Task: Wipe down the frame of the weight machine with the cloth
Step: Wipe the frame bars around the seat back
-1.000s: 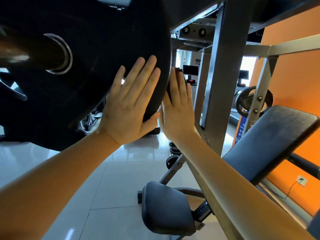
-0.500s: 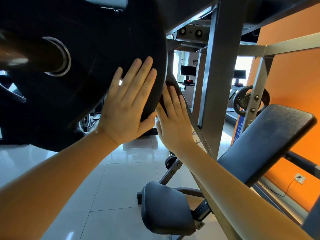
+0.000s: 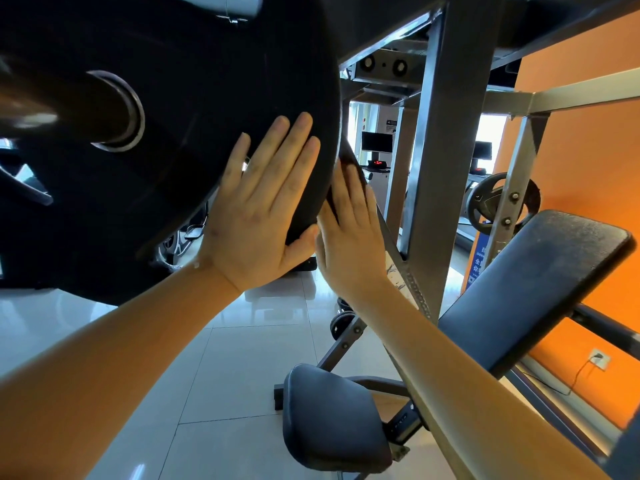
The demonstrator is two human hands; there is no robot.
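From the left: the bar sleeve [image 3: 69, 109] carries the black weight plate [image 3: 194, 81], which fills the upper left; my left hand [image 3: 256, 216] lies flat on the plate's face near its lower right rim, fingers straight and a little spread, gripping nothing; just beside it, thumbs nearly touching, my right hand [image 3: 349, 233] lies with straight fingers along the plate's rim and far side, likewise closed on nothing; whether its fingertips reach the slanted bar behind the rim I cannot tell. The cloth is in neither hand and nowhere in view. The frame [image 3: 440, 150], grey steel uprights and cross-members, stands just right of my right hand; beyond it the dark back pad [image 3: 540, 282] slopes before the orange wall [image 3: 588, 133], with the seat pad [image 3: 332, 417] low at centre. Judgement: the step in hand appears to be steadying or shifting the plate to expose the steel behind it, wiping not yet begun; to do it well, press both palms broadly so the plate cannot swing; hold fingers out of the gap between rim and upright; then fetch the cloth and draw it down each upright, every face.
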